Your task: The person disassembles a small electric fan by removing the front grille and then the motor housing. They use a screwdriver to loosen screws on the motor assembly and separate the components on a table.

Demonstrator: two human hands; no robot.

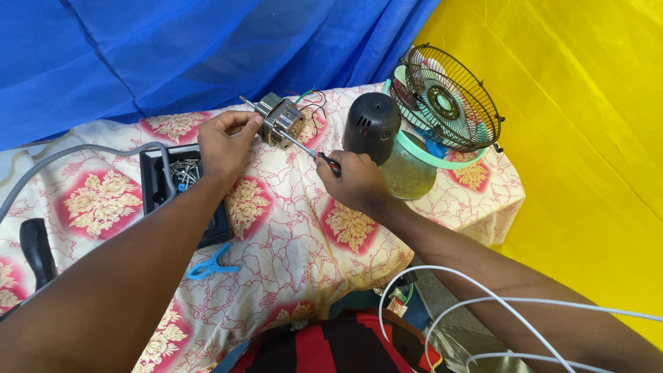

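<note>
My left hand grips the side of a small metal fan motor that lies on the patterned cloth, its shaft pointing left and thin wires trailing from its far side. My right hand is closed around the red and black handle of a screwdriver, whose thin shaft reaches up-left with its tip at the motor's casing. Both hands sit near the far middle of the table.
A black dome-shaped motor cover stands right of the motor. Behind it lie a black wire fan guard and a pale green ring. A black tray of screws, a blue clip, grey cable and white cables are nearby.
</note>
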